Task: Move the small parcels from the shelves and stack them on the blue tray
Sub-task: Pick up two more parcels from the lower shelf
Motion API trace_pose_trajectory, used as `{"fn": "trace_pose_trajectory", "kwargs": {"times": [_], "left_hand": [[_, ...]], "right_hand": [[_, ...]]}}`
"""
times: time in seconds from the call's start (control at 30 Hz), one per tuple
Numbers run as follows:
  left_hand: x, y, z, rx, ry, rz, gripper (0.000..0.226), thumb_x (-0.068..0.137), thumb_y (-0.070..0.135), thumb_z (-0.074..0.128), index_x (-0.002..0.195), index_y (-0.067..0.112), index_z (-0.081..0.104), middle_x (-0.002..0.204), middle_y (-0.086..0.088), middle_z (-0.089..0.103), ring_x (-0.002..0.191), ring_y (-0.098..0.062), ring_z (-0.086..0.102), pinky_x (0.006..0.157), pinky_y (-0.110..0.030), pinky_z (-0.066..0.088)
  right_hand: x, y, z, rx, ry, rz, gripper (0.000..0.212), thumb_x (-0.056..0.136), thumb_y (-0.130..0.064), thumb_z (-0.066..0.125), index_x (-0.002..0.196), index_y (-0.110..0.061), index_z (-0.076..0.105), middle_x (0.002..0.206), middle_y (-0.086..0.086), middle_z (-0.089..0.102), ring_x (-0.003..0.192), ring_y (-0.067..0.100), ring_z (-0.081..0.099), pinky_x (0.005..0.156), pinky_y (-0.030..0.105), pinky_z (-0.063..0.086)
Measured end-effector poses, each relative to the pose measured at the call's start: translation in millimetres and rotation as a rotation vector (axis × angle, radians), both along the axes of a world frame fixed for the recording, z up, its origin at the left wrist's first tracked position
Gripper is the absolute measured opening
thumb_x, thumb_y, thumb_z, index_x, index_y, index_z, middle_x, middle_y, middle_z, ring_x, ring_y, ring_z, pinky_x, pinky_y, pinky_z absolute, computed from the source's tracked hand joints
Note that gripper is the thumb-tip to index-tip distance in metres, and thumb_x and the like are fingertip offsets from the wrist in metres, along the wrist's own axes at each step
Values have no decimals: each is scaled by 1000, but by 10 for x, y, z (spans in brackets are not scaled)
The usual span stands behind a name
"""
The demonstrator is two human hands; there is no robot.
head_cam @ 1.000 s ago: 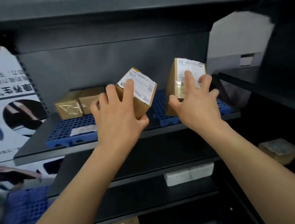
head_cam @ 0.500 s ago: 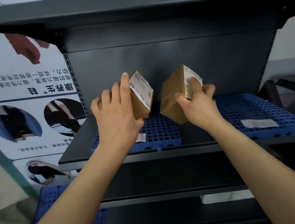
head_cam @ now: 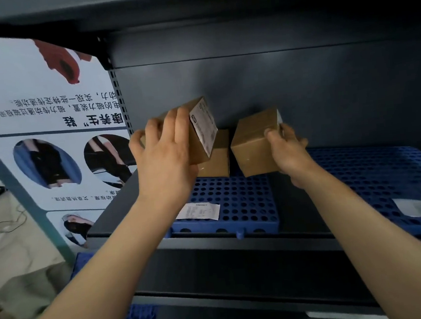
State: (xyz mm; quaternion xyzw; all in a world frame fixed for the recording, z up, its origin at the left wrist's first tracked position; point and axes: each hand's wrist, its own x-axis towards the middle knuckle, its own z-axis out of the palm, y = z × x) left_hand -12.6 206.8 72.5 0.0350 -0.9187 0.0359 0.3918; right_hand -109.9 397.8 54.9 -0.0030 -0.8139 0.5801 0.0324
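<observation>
Left hand: back facing the camera, fingers curling over the top of a small parcel, thumb tucking beneath, gripping it tilted. Left forearm: bare, reaching up from the lower left. Right hand: wrist bending, thumb pressing on the near face of a second parcel, fingers wrapping its far side. Right forearm: bare, extending up from the lower right.
</observation>
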Motion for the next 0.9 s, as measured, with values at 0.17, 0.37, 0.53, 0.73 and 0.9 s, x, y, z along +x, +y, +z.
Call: {"fn": "trace_pose_trajectory", "kwargs": {"times": [0.17, 0.37, 0.53, 0.73, 0.9], "left_hand": [[-182, 53, -44, -31, 26, 64, 92, 55, 18, 77, 137, 12, 34, 132, -7, 48, 114, -32, 46, 94, -51, 32], [-334, -39, -65, -30, 19, 86, 87, 60, 19, 74, 137, 12, 34, 133, -8, 47, 117, -33, 46, 96, -52, 32], [-484, -158, -62, -50, 39, 74, 86, 61, 19, 75, 137, 11, 35, 131, -9, 49, 113, -33, 47, 93, -52, 33], [-660, -294, -68, -56, 36, 20, 91, 59, 19, 80, 137, 10, 36, 131, -11, 49, 115, -35, 47, 96, -54, 34], [-763, -389, -83, -61, 23, -11, 91, 60, 23, 81, 138, 10, 34, 134, -11, 47, 119, -35, 46, 97, -55, 32]], "right_hand": [[-377, 7, -190, -73, -62, 42, 65, 95, -57, 32, 151, -34, 10, 155, 4, 7, 135, 25, 28, 111, 47, 32], [-641, -1, -400, -189, -134, 67, 70, 83, -68, 32, 146, -41, 22, 154, 0, 23, 139, 22, 27, 111, 50, 29], [-737, -15, -507, -274, -187, 66, 61, 93, -56, 34, 148, -30, 28, 144, 0, 40, 128, 20, 41, 110, 44, 35], [-770, -134, -575, -257, -177, 2, 64, 92, -58, 32, 148, -27, 29, 148, 2, 37, 130, 20, 40, 113, 41, 30], [-782, -170, -614, -217, -133, -12, 59, 99, -51, 30, 152, -29, 16, 156, -2, 21, 138, 17, 27, 116, 33, 20]]}}
